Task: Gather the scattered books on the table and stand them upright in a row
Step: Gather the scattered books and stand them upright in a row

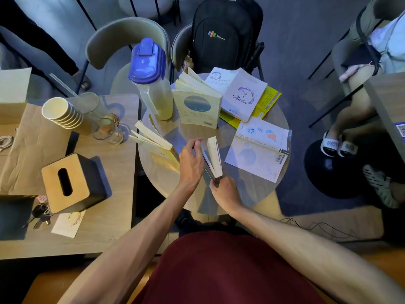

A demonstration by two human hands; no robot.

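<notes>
The round table [258, 194] carries everything, and the tall jug [153, 84] with the blue lid at its far left edge serves as the marker for the rest. Just right of the jug a pale book [198, 108] already stands on its bottom edge, pages fanned open. Further right of the jug lie two white books [243, 95] on a yellow one [268, 98], flat and overlapping. Nearer than those, an open book [258, 150] lies face down with its cover spread. On the near side of the jug another book [153, 139] stands, leaning with its pages splayed.

The book in hand [213, 157] stands on edge in front of the jug, towards the middle of the table. The left hand [190, 163] curls over its cover near the top; the right hand [225, 194] pinches the near lower corner at the spine, both grips closed on it.

These look like light paperbacks with limp covers, so they will likely flop open when stood alone. Holding across the closed pages and spine together should keep them shut.
</notes>
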